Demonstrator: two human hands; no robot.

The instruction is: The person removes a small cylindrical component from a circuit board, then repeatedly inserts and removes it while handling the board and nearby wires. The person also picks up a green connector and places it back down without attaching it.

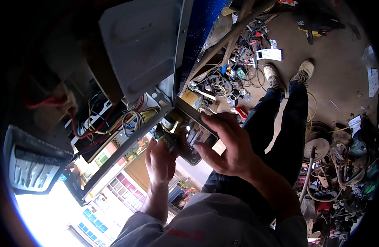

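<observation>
Item, central: open dark box (192, 159) with small electrical components inside, between the two hands, tilted. A yellowish component (171, 122) lies at its upper left.

Left hand (160, 162): thumb and finger drawn together on a dark greenish part (168, 143), at the box's left side; the hidden fingers cannot be told.

Right hand (228, 146): index finger and thumb set apart, at the box's right-hand edge; whether they press on it cannot be told.

Above and left of the left-hand grip: multicoloured wire bundle (134, 122), loosely looped; farther left, red cable (47, 102). Above the wires: grey metal panel (142, 49), with blue panel (202, 29) to its right.

Above the right hand: heap of mixed parts and cables (239, 74), white sheet (269, 54) at its edge. Right of it: dark trousers (292, 119), pale shoes (303, 71) on a brown floor (335, 61). Well to the right: round metal disc (317, 149), beside a second heap (358, 181).
</observation>
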